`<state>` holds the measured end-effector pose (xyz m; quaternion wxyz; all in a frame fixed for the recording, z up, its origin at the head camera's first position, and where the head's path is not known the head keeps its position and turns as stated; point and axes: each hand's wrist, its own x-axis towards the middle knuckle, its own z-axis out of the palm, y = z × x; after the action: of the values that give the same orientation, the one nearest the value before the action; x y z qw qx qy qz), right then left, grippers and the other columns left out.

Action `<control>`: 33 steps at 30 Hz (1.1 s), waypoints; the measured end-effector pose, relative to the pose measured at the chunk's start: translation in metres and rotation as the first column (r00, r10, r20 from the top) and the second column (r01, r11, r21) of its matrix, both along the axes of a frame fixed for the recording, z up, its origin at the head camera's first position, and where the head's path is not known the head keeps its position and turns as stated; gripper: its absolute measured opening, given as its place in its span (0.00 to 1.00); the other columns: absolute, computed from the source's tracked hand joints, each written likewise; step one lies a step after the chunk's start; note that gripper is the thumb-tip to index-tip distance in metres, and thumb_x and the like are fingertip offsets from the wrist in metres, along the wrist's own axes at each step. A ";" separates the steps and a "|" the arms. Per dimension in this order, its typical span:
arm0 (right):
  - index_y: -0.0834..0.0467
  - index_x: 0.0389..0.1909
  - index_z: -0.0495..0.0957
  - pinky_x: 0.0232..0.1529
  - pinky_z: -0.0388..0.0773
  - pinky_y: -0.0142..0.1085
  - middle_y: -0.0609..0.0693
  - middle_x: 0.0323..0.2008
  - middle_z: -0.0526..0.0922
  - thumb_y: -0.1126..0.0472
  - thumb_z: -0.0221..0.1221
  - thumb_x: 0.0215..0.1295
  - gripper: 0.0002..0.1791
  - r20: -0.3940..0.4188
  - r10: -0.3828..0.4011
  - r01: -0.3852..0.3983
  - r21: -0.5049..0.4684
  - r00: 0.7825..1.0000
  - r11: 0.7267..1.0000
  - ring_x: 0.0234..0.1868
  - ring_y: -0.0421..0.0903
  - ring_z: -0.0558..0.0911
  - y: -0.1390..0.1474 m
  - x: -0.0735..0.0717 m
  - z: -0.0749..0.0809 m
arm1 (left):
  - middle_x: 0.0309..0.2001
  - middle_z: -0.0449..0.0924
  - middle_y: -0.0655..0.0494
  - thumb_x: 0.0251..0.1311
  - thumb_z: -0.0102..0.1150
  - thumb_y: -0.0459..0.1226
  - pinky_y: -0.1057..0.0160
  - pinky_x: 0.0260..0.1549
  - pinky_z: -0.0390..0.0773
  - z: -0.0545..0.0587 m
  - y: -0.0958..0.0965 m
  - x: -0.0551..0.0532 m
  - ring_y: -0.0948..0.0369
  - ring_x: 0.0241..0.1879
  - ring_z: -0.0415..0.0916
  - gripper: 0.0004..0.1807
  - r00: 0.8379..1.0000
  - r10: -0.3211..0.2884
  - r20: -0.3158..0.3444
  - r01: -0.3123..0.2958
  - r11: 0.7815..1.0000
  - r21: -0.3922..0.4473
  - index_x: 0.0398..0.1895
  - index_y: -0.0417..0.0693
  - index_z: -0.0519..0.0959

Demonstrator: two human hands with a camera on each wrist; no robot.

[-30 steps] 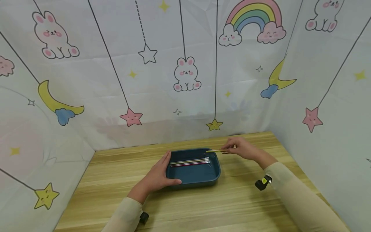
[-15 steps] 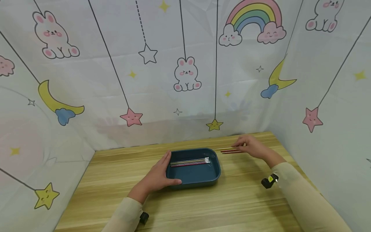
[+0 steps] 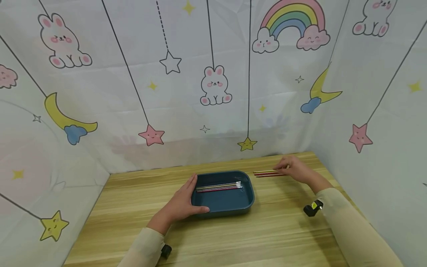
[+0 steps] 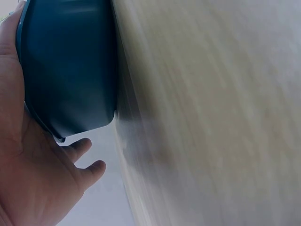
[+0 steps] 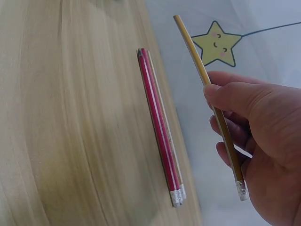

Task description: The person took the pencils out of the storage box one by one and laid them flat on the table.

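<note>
My left hand (image 3: 181,198) holds the left end of a dark blue rectangular tray (image 3: 221,213), thumb along the front rim and fingers at the far left corner. Several pencils with white eraser ends (image 3: 218,186) lie side by side in the tray, erasers to the right. To the tray's right, my right hand (image 3: 293,168) pinches a gold pencil (image 5: 192,44) between thumb and fingers, its eraser end near the palm. Below it, red striped pencils (image 5: 161,127) lie together on the table, partly covered by this hand in the head view.
The wood-grain table (image 3: 213,241) ends at a white cloth backdrop (image 3: 183,111) printed with rabbits, stars and moons. Similar cloth hangs at left and right. The tray stands near the table's far edge.
My right hand has moved right with the gold pencil, from the tray's right rim to over the red pencils, which now show more. The left hand and tray stay put.
</note>
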<state>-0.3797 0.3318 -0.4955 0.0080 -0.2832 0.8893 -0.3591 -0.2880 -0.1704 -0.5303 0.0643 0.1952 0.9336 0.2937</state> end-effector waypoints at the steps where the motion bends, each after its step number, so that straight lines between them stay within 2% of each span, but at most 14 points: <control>1: 0.63 0.52 0.93 0.39 0.81 0.37 0.53 0.43 0.88 0.72 0.68 0.75 0.10 0.006 -0.012 0.012 0.004 1.000 1.000 0.42 0.47 0.83 0.001 -0.001 -0.002 | 0.92 0.38 0.51 0.56 0.78 0.70 0.33 0.81 0.56 0.000 0.000 0.000 0.44 0.89 0.44 0.76 1.000 0.000 -0.001 0.000 1.000 0.000 0.93 0.51 0.41; 5: 0.60 0.50 0.94 0.41 0.83 0.37 0.50 0.43 0.89 0.72 0.69 0.74 0.10 -0.002 -0.047 0.047 0.032 0.999 0.998 0.44 0.48 0.85 0.002 -0.002 -0.011 | 0.92 0.38 0.51 0.56 0.78 0.70 0.33 0.80 0.56 -0.001 0.001 0.000 0.44 0.89 0.44 0.75 1.000 0.001 -0.003 -0.001 1.000 0.000 0.93 0.51 0.41; 9: 0.59 0.46 0.95 0.45 0.84 0.39 0.49 0.42 0.91 0.75 0.69 0.72 0.11 -0.074 -0.027 0.029 0.033 0.997 0.999 0.45 0.49 0.87 0.004 -0.005 -0.024 | 0.92 0.38 0.51 0.56 0.77 0.71 0.33 0.81 0.56 -0.001 0.001 -0.001 0.44 0.89 0.44 0.76 1.000 -0.001 -0.003 0.001 1.000 -0.002 0.93 0.51 0.40; 14: 0.60 0.44 0.96 0.42 0.83 0.37 0.48 0.39 0.90 0.76 0.71 0.69 0.10 -0.127 -0.020 0.021 0.006 0.992 1.000 0.42 0.47 0.86 0.004 -0.006 -0.037 | 0.92 0.37 0.52 0.56 0.76 0.72 0.34 0.81 0.56 -0.001 0.001 -0.001 0.45 0.89 0.43 0.76 1.000 -0.005 0.000 0.005 1.000 -0.011 0.93 0.51 0.40; 19: 0.59 0.46 0.96 0.42 0.83 0.37 0.52 0.40 0.90 0.72 0.71 0.71 0.09 -0.108 -0.038 0.041 0.033 0.993 0.999 0.42 0.46 0.86 0.003 -0.008 -0.047 | 0.92 0.37 0.51 0.56 0.77 0.70 0.33 0.81 0.55 0.000 -0.001 0.000 0.44 0.89 0.43 0.76 1.000 -0.001 0.003 0.001 1.000 -0.010 0.93 0.51 0.40; 25: 0.56 0.47 0.96 0.44 0.82 0.40 0.45 0.39 0.89 0.69 0.71 0.73 0.09 -0.107 -0.073 0.080 0.059 0.992 0.995 0.42 0.45 0.85 0.004 -0.009 -0.053 | 0.92 0.37 0.52 0.56 0.76 0.71 0.33 0.81 0.55 -0.001 -0.002 0.000 0.44 0.89 0.43 0.75 1.000 -0.004 -0.003 0.004 1.000 0.000 0.93 0.51 0.40; 33: 0.57 0.47 0.96 0.47 0.84 0.41 0.46 0.41 0.90 0.71 0.72 0.71 0.10 -0.115 -0.103 0.108 0.040 0.988 0.993 0.45 0.48 0.87 0.006 -0.008 -0.058 | 0.92 0.38 0.51 0.56 0.77 0.71 0.34 0.81 0.55 0.001 0.000 0.001 0.45 0.89 0.42 0.76 1.000 -0.010 0.000 0.010 1.000 0.001 0.93 0.50 0.40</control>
<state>-0.3878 0.3379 -0.5535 -0.0547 -0.2551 0.9101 -0.3218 -0.2867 -0.1707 -0.5292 0.0656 0.2000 0.9324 0.2938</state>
